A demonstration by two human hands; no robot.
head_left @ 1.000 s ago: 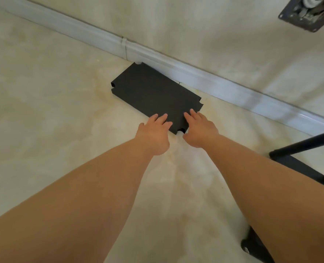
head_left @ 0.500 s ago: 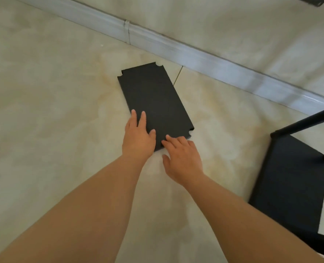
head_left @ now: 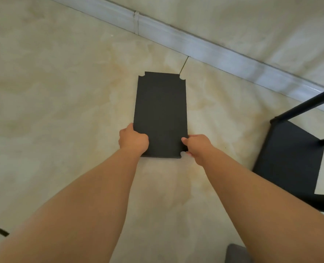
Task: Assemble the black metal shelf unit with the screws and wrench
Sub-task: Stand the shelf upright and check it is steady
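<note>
As the shelf panel (head_left: pixel 161 114) lay mid-frame, I judged it stiff, light; left hand (head_left: pixel 133 139) and right hand (head_left: pixel 197 145) gripped its near side edges.

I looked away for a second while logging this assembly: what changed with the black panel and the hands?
The black panel turned away from the skirting board, now lengthwise toward the person. The left hand and right hand, flat before, now grip its near corners. The partly built shelf frame stays put.
</note>
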